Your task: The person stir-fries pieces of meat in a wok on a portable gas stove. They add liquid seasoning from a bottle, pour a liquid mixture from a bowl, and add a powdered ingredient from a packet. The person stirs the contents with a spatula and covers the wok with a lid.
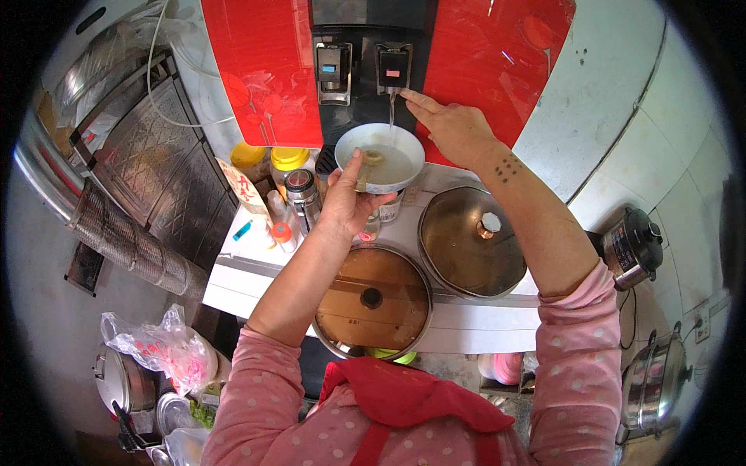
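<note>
My left hand [350,198] holds a white bowl [400,171] of cloudy liquid, with a small pale lump inside, beneath a red-and-black wall-mounted water dispenser [489,54]. My right hand [447,124] has its fingers stretched toward the right-hand tap [392,70], fingertips at the spout, holding nothing. A stream of water runs from that spout into the bowl. Below on the white counter [241,279] are a steel flask [303,202], jars with yellow lids [289,159], a round lidded pan [350,303] and a second pot with a glass lid [466,256].
A black-lidded electric cooker [637,248] stands at right, above a steel pot [653,388]. On the left are a mesh-wrapped metal pipe [124,229], a dark metal panel [155,155], a lidded pot [124,377] and plastic bags [171,346].
</note>
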The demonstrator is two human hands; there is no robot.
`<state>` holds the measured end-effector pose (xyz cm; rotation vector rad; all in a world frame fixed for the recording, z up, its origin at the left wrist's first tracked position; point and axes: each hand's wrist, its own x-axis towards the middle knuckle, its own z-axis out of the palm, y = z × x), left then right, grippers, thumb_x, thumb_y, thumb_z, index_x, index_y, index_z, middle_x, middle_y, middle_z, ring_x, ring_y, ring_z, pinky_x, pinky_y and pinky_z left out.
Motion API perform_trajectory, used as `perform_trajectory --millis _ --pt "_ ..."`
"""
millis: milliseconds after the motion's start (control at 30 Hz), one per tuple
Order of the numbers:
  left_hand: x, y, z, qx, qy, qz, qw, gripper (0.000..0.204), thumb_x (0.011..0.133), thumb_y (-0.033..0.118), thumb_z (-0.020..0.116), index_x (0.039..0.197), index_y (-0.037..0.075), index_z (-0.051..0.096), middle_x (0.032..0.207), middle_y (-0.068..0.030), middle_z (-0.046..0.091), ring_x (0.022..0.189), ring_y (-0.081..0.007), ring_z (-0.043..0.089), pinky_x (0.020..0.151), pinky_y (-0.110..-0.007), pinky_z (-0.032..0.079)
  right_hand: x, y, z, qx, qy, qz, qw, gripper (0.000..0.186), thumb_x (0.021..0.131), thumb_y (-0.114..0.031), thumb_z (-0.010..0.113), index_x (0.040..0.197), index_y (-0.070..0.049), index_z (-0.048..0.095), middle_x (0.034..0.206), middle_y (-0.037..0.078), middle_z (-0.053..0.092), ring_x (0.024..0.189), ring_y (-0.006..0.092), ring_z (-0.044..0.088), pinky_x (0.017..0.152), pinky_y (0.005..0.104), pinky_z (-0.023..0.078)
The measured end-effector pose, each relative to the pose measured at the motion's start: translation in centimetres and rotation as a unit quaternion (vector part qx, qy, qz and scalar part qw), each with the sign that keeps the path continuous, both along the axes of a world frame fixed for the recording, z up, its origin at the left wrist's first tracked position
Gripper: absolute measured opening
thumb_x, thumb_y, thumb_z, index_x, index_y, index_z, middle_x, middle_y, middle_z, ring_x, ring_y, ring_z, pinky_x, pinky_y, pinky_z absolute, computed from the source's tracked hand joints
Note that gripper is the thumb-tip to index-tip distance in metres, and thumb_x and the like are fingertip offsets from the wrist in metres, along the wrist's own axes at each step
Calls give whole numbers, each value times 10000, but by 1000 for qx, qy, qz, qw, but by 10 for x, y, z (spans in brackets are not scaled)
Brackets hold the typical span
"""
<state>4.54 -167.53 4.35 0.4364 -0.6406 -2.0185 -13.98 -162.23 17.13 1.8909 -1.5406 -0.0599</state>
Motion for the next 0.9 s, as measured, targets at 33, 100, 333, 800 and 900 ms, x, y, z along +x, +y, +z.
perform_trajectory --millis 33,100,333,800,900 --pt "0 0 0 -3 0 -2 1000 567 840 350 727 1149 150 295 1230 -178 484 1046 -383 590 686 -523 597 1 0 1 6 -1 2 1000 525 853 -14 518 1366 -116 477 1548 -73 260 800 210 677 650 341 566" --pt "1 -1 -1 -8 1 -7 1000 566 840 356 727 1149 151 299 1233 -176 485 1051 -385 587 691 -522 595 1 0 1 12 -4 6 1000 498 877 -19 502 1366 -109 474 1552 -65 254 814 216 689 664 345 575" --pt "3 -6 -3 20 16 -29 999 578 840 381 722 1200 147 335 1264 -168 477 1065 -391 580 724 -529 585 -2 -3 -3 -2 -9 11 1000 575 823 -21 549 1382 -131 472 1549 -96 248 770 192 653 623 325 548" --pt "5 -2 3 27 2 -19 999 577 840 438 701 1221 127 398 1274 -167 492 1093 -388 570 768 -530 576 -1 -3 -3 4 -13 8 1000 569 831 -35 566 1383 -130 463 1549 -96 249 777 192 659 627 326 548" --pt "4 -4 2 17 10 -35 999 561 845 445 693 1207 120 415 1280 -166 489 1093 -389 570 772 -536 571 0 -1 -1 10 -21 2 1000 555 840 -44 567 1379 -130 468 1549 -94 249 790 200 661 637 329 550"
